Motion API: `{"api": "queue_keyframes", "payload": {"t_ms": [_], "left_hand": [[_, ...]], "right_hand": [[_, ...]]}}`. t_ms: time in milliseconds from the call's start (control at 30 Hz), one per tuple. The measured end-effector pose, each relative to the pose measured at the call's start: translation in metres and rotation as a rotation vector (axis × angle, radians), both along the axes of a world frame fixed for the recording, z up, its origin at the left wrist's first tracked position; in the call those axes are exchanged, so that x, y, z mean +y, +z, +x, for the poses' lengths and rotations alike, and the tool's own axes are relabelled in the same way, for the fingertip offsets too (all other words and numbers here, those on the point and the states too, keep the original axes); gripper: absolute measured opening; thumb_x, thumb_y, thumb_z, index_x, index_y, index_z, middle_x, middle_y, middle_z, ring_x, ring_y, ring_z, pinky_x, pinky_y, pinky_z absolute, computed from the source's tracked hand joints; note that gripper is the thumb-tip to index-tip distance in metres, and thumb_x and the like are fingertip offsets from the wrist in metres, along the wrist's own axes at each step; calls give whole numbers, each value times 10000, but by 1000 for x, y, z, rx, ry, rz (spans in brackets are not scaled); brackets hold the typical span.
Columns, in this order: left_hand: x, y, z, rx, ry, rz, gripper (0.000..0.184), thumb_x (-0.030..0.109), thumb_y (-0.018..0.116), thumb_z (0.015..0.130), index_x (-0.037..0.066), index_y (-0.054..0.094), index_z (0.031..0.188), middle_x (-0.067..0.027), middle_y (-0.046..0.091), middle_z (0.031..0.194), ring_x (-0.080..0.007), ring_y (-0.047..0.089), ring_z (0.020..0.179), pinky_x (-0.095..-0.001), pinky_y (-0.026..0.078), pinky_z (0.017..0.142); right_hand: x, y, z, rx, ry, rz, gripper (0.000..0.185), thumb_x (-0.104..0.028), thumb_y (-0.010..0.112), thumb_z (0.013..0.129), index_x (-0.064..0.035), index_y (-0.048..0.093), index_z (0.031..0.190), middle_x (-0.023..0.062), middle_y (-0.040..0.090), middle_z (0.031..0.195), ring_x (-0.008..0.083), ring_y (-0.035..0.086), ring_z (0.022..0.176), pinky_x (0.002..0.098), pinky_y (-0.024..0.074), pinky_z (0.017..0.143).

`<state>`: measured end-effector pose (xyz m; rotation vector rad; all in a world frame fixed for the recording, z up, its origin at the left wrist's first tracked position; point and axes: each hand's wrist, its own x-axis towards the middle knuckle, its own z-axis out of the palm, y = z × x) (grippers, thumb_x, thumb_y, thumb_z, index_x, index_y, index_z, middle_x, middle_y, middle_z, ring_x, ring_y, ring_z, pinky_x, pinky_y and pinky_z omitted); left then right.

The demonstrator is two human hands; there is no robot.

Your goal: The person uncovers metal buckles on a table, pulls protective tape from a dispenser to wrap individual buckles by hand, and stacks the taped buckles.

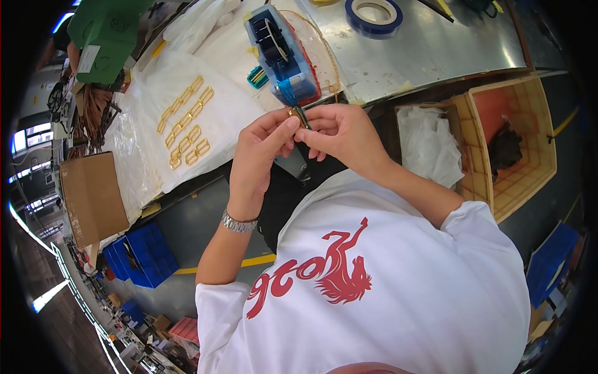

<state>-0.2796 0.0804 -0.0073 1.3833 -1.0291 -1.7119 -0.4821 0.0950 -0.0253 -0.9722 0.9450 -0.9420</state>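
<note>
My left hand (265, 140) and my right hand (339, 134) meet in front of the tape dispenser, both pinching one small gold buckle (297, 116) with a teal strip along its edge. The blue tape dispenser (283, 56) stands just beyond my fingertips, a roll inside it. Left of the dispenser lies a teal-covered piece (257, 77). Several gold rectangular buckles (185, 124) lie in slanted rows on the white sheet (218, 118), left of my hands.
A blue tape roll (374, 14) lies on the metal tabletop (430, 56). At the right are white plastic wrapping (428, 146) and a yellow crate (523, 187). A cardboard box (93, 198), a green box (109, 37) and blue bins (143, 255) are at the left.
</note>
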Motion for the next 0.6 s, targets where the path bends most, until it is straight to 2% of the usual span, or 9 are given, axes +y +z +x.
{"api": "queue_keyframes", "payload": {"t_ms": [133,333,600], "left_hand": [[0,1,1,62,-11,72,347,191,779,1044,-36,758,1306,-1,739,937,-53,618,786,-223,496,699],[11,20,-7,95,26,98,326,180,770,1047,-45,769,1283,-1,734,945,-57,620,814,-222,514,742],[-7,6,5,110,-42,191,318,222,780,1040,-21,785,1245,4,735,940,-69,630,822,-242,528,761]], "right_hand": [[2,5,-1,-15,-3,21,270,-116,775,1007,74,750,1197,84,806,900,100,736,718,255,605,632],[16,14,0,-16,-48,11,272,-116,778,1006,76,750,1195,103,816,925,109,741,722,263,613,647],[9,6,0,-113,-39,114,246,-117,790,1004,82,750,1142,118,818,954,146,764,764,281,633,698]]}}
